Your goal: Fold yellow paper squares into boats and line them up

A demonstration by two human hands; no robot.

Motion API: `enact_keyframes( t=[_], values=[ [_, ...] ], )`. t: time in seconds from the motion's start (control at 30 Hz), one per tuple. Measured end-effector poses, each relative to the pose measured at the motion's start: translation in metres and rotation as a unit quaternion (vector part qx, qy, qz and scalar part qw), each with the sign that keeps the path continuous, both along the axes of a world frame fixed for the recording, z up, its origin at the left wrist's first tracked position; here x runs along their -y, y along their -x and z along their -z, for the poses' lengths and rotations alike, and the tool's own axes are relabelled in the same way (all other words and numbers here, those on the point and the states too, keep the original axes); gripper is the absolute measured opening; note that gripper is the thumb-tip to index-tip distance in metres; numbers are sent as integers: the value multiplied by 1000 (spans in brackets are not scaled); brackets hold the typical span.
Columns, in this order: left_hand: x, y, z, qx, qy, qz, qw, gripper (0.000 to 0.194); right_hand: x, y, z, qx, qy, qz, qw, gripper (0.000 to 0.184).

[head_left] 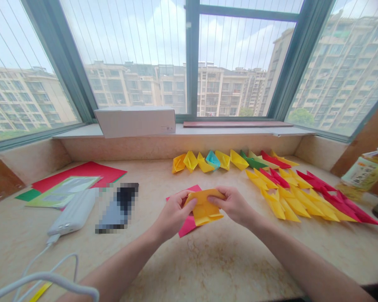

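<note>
Between my two hands is a partly folded sheet of yellow origami paper, held a little above the counter. My left hand pinches its left side, thumb on top. My right hand grips the upper right corner, thumb pressed on the paper's face. Beneath it lies a red-pink paper sheet, partly covered by the yellow piece and my left hand. Beyond my hands stands a row of folded paper boats, among them a blue one and a yellow one.
More yellow folded boats and red ones crowd the right side, near an oil bottle. At left lie red paper, a white power bank with a cable, and a pixelated phone. A white box sits on the sill.
</note>
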State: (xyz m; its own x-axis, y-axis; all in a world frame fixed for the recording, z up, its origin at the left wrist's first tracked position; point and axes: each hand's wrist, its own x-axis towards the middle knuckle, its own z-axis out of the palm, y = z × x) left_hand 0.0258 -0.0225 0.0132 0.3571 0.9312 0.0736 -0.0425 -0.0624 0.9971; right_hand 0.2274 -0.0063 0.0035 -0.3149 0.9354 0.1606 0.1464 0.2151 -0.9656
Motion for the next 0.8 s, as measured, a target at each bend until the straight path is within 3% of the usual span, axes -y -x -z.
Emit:
enact_keyframes(
  t=[0.23, 0.43, 0.8],
  values=[
    [-4, 3, 2, 22, 18, 40, 999, 34, -1, -5, -7, -28, 28, -7, 999, 26],
    [-1, 5, 5, -73, 10, 99, 992, 36, 2, -6, -5, 45, -12, -20, 999, 26],
    [0, 9, 1, -109, -7, 162, 981, 43, 8, -3, -7, 36, 14, -38, 999, 19]
  ],
)
